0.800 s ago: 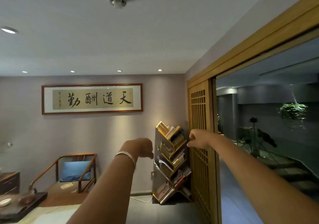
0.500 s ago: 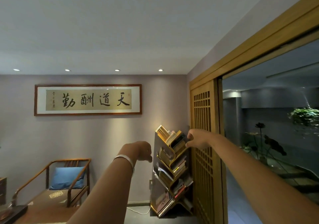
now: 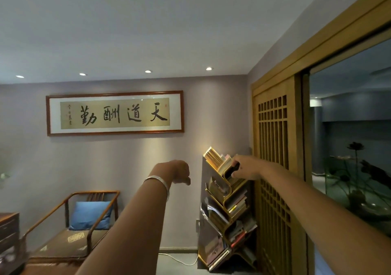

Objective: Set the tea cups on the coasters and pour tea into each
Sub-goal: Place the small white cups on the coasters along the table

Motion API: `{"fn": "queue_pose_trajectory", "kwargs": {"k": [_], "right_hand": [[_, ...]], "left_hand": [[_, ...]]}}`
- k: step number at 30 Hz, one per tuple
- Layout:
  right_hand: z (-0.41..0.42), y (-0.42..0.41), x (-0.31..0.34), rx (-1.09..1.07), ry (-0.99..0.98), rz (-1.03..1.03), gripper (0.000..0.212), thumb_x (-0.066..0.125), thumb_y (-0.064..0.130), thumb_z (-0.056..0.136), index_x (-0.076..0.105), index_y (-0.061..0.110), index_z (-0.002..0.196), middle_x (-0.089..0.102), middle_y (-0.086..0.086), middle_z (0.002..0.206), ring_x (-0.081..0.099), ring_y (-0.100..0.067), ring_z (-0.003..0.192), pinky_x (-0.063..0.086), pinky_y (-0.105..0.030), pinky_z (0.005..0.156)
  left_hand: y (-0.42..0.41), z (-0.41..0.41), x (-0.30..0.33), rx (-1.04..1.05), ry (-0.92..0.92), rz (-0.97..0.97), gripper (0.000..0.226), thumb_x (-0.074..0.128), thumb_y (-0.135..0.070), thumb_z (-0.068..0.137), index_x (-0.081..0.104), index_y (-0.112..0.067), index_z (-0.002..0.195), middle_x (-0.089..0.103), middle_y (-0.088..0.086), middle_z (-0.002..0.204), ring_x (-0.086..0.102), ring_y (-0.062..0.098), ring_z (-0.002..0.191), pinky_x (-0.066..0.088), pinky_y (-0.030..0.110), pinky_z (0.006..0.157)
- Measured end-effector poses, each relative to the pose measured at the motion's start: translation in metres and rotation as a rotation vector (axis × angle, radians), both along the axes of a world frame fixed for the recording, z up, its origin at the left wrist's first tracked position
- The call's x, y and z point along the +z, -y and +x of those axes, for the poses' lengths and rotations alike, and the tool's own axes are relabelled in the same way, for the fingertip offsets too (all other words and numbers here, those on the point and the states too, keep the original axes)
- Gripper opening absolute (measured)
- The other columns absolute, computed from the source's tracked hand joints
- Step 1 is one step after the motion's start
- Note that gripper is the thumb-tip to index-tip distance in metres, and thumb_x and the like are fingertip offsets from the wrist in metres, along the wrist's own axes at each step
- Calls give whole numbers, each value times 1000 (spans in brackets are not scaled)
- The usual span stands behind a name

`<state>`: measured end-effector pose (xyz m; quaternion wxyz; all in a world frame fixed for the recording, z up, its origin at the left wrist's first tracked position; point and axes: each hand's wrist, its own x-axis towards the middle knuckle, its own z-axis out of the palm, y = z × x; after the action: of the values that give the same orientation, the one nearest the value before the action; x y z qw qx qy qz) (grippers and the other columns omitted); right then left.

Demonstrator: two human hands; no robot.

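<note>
No tea cups, coasters or teapot show in the head view, which points up at a wall and the ceiling. Both my arms are stretched straight out in front of me. My left hand [image 3: 177, 172], with a silver bangle on its wrist, droops at the wrist with its fingers curled into a loose fist. My right hand [image 3: 246, 169] is also curled closed and lines up with the top of a tilted bookshelf [image 3: 228, 207] across the room. Neither hand shows anything in it.
A wooden armchair [image 3: 69, 228] with a blue cushion [image 3: 90, 215] stands at the lower left. A dark cabinet [image 3: 8, 228] and a dim tray edge [image 3: 10, 257] sit at the far left. A wooden lattice door [image 3: 273, 147] and a large glass pane [image 3: 349, 147] fill the right.
The view has swung away from the low table, so the tea tray at the lower left has nearly left the frame. Both arms stay outstretched; my right hand now overlaps the bookshelf top.
</note>
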<state>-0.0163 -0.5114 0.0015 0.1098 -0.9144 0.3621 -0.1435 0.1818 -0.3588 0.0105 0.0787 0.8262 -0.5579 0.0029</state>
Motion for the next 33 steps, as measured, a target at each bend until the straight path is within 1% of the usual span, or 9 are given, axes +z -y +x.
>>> {"fn": "queue_pose_trajectory", "kwargs": {"k": [6,8,10,14,18,22,25,29,33], "right_hand": [[74,94,-14,4,-74,-31,50,61,35,95,44,21,140,50,-9,140,55,-25,117,51,-36,98],[105,129,-16,8,-86,-45,49,61,35,94,45,22,139,47,-8,144,55,-25,117,51,-33,95],[140,165,-13,5,-100,-47,47,60,35,94,46,23,137,50,-7,140,56,-22,111,51,-29,87],[216,237,5,6,-102,-55,50,61,36,94,45,23,139,52,-6,140,58,-25,118,51,-35,97],[295,293,13,63,-82,-77,53,62,37,93,44,23,141,51,-5,144,55,-24,120,48,-34,97],[368,334,3,146,-111,-46,56,63,36,94,41,19,142,51,-8,142,54,-24,118,46,-32,94],[423,370,-9,196,-105,-35,56,64,35,94,41,18,142,52,-9,140,54,-23,116,45,-30,91],[501,427,-21,249,-130,-35,57,63,38,94,41,19,143,50,-8,142,55,-24,119,48,-36,98],[584,483,-32,324,-137,12,56,63,37,94,41,19,143,55,-10,134,64,-25,107,53,-35,89]], "left_hand": [[99,85,-11,-4,-43,-48,39,66,-27,90,61,-12,126,58,10,131,61,28,114,49,34,95],[135,118,-13,-6,-51,-58,38,67,-27,89,61,-13,124,58,9,130,61,28,113,50,34,96],[171,155,-13,-1,-43,-65,38,67,-29,89,62,-15,123,57,7,131,61,26,112,49,34,95],[234,237,-6,54,-40,-62,39,68,-33,88,61,-19,123,56,5,132,60,25,112,48,34,96],[283,315,-3,129,-12,-66,39,67,-36,87,61,-21,122,55,3,133,55,25,119,45,38,101],[319,375,-14,200,-37,-3,38,69,-36,85,63,-22,120,62,2,117,65,22,105,51,40,97],[356,421,-27,242,-37,10,38,69,-35,85,63,-23,120,60,3,123,64,24,107,50,39,98],[406,483,-37,272,-62,-2,39,68,-34,85,62,-21,122,61,3,122,65,23,106,50,37,98],[443,554,-42,344,-116,-51,40,69,-31,86,62,-18,123,63,7,121,66,22,98,54,34,91]]}}
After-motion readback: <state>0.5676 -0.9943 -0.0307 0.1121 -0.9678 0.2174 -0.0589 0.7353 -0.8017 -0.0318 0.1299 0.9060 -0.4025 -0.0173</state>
